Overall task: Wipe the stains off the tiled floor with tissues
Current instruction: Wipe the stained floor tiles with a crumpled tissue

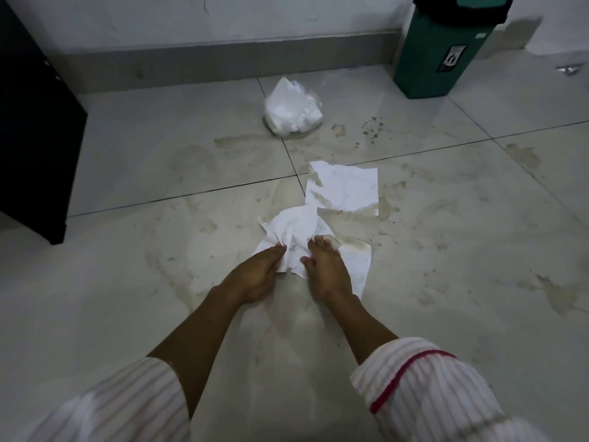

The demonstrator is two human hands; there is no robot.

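Observation:
A crumpled white tissue [293, 231] lies on the pale tiled floor [143, 161] in the middle of the view. My left hand [258, 272] pinches its left edge. My right hand [322, 269] presses on its right part with the fingers bent into the paper. A second tissue [342, 188], flat and stained brown at its edges, lies just beyond, touching the first. Brown stains [373, 129] spread over the tiles around both tissues and to the right.
A clear plastic pack of white tissues [291, 108] sits farther back near the skirting. A green bin [443, 49] stands at the back right against the wall. A black cabinet [32, 122] fills the left side.

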